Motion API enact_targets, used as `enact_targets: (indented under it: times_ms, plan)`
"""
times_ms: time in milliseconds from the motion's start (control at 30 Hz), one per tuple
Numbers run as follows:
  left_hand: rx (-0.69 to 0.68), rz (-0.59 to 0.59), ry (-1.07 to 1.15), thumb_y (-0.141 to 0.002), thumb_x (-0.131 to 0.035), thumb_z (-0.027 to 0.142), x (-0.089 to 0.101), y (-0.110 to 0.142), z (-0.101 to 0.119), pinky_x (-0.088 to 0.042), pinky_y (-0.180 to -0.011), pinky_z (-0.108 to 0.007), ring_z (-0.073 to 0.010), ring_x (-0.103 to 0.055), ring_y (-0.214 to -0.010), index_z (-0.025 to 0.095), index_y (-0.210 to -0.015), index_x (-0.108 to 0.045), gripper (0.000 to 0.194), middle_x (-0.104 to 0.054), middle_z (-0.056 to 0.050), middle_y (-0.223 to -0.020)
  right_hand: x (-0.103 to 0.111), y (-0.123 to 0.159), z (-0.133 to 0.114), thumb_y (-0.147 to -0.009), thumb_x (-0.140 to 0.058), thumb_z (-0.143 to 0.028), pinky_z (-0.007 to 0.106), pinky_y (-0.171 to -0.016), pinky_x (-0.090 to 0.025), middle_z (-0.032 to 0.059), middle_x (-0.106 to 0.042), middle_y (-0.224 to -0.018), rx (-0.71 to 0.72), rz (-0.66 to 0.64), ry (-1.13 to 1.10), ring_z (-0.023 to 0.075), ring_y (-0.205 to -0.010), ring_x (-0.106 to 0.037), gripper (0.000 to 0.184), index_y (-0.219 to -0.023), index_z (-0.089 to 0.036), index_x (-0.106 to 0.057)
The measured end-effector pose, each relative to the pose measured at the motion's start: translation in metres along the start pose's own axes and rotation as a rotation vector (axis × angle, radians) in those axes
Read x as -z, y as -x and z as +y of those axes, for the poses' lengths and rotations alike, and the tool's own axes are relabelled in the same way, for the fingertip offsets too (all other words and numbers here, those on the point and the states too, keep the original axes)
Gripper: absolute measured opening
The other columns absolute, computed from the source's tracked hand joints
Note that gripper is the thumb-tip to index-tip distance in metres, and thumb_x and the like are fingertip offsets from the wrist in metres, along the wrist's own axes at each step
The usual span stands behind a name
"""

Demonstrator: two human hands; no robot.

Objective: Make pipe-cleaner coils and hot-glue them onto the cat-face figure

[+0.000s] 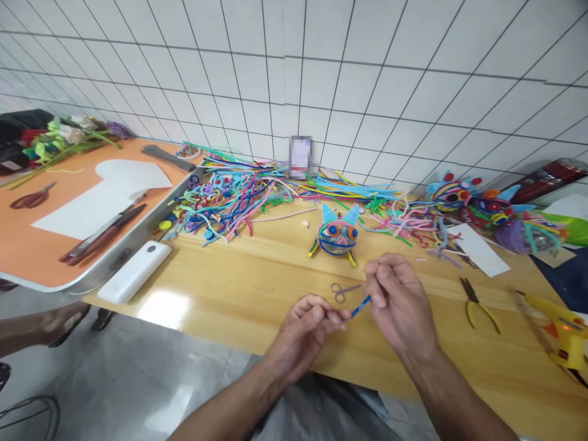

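A blue pipe cleaner (pixel 361 307) stretches between my two hands, slanting up to the right. My left hand (pixel 309 324) pinches its lower end between thumb and fingers. Its upper end is in the closed fingers of my right hand (pixel 395 295). Just behind the hands lies a small pair of scissors (pixel 340 295), partly covered by my right fingers. Farther back stands a round animal figure (pixel 337 240) with light blue ears, orange-and-blue eyes and yellow-tipped legs.
Loose pipe cleaners (pixel 229 202) heap along the wall, near a propped phone (pixel 301 157). A white power bank (pixel 135 271) lies left. On the right are yellow-handled pliers (pixel 478 309), a yellow glue gun (pixel 563 334) and more figures (pixel 493 208). An orange-topped table (pixel 27 257) adjoins.
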State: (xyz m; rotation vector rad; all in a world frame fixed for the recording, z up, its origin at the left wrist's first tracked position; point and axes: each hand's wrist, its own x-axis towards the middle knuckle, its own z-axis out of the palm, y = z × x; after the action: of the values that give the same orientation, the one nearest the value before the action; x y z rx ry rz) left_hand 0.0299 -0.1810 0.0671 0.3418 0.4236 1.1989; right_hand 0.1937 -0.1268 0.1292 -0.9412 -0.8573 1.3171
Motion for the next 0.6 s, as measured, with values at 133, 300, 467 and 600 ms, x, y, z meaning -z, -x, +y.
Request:
enact_targets:
  times_ms: [133,300,467,600]
  plan:
    - [-0.132,-0.023,-0.431,-0.085,-0.089,0.041,0.002,-0.012,0.026,-0.054,-0.089,-0.029,-0.0161,-0.073,-0.087,0.018,-0.1,-0.08,0.029,-0.079,-0.004,-0.087,-0.001,-0.004,0.0,-0.095,-0.072,-0.039,0.019,-0.042,-0.034,0.0013,-0.078,-0.094,0.069,-0.178,0.315,0.0039,-0.045,-0.04,0.019,-0.107,-0.025,-0.071]
    - [-0.062,-0.115,-0.589,-0.083,-0.089,0.046,-0.006,-0.024,0.038,-0.051,-0.074,-0.025,-0.0126,-0.063,-0.074,0.02,-0.115,-0.079,0.043,-0.072,-0.001,-0.082,0.005,0.014,0.018,-0.106,-0.051,-0.03,0.029,-0.078,-0.062,0.0087,-0.073,-0.129,0.207,-0.417,0.69,0.0188,-0.104,-0.075,0.033,-0.138,-0.029,-0.059]
    - [-0.006,-0.027,-0.648,-0.082,-0.088,0.05,-0.003,-0.029,0.025,-0.049,-0.077,-0.026,-0.0146,-0.063,-0.079,0.018,-0.103,-0.084,0.038,-0.077,-0.006,-0.091,0.018,0.015,0.042,-0.105,-0.044,-0.013,0.042,-0.104,-0.061,0.0134,-0.065,-0.144,0.545,-0.465,1.049,0.0238,-0.133,-0.066,0.052,-0.154,-0.028,-0.044]
    - [-0.067,0.031,-0.775,-0.082,-0.087,0.051,0.005,-0.032,0.023,-0.048,-0.082,-0.029,-0.0166,-0.063,-0.079,0.016,-0.086,-0.082,0.036,-0.075,-0.005,-0.082,0.024,0.014,0.058,-0.102,-0.04,-0.007,0.04,-0.099,-0.064,0.0149,-0.062,-0.148,0.646,-0.5,1.195,0.0244,-0.139,-0.062,0.066,-0.164,-0.028,-0.032]
